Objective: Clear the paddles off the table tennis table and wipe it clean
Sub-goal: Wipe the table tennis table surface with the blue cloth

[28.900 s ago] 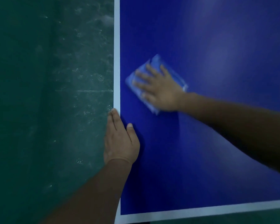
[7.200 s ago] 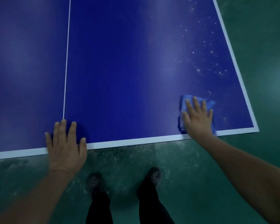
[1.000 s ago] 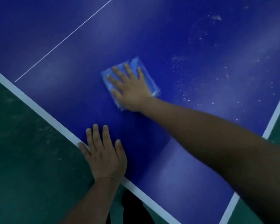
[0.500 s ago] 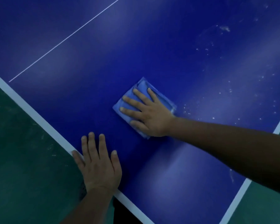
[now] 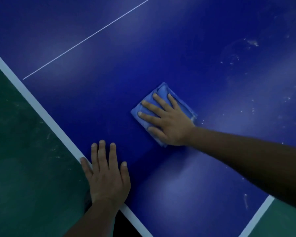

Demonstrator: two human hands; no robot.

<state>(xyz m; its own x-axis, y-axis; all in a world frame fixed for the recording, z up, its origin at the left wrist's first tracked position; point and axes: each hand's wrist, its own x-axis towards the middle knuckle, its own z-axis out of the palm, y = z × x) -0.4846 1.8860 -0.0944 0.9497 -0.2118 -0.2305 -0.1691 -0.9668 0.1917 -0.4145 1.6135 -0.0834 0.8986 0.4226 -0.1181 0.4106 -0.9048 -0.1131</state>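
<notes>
The right hand (image 5: 169,123) lies flat on a folded blue cloth (image 5: 162,101), fingers straight and spread, pressing it down on the blue desk (image 5: 143,57). The grip here is apart: no finger curls round the cloth, the palm and fingers only bear on it. The cloth sits in the middle of the view, well in from the white edge band (image 5: 41,110), its far corner showing beyond the fingertips.

The left hand (image 5: 108,177) rests flat near the desk's edge, fingers straight and close together, the little finger on the white band, the thumb out to the right. Its grip is also apart and holds nothing. The two hands are near each other but not touching.

A thin white line (image 5: 85,41) runs across the desk's far left. White specks (image 5: 253,110) lie scattered over the surface right of the cloth. Green floor (image 5: 24,159) shows left of the desk and at the lower right corner. No paddles are in view.
</notes>
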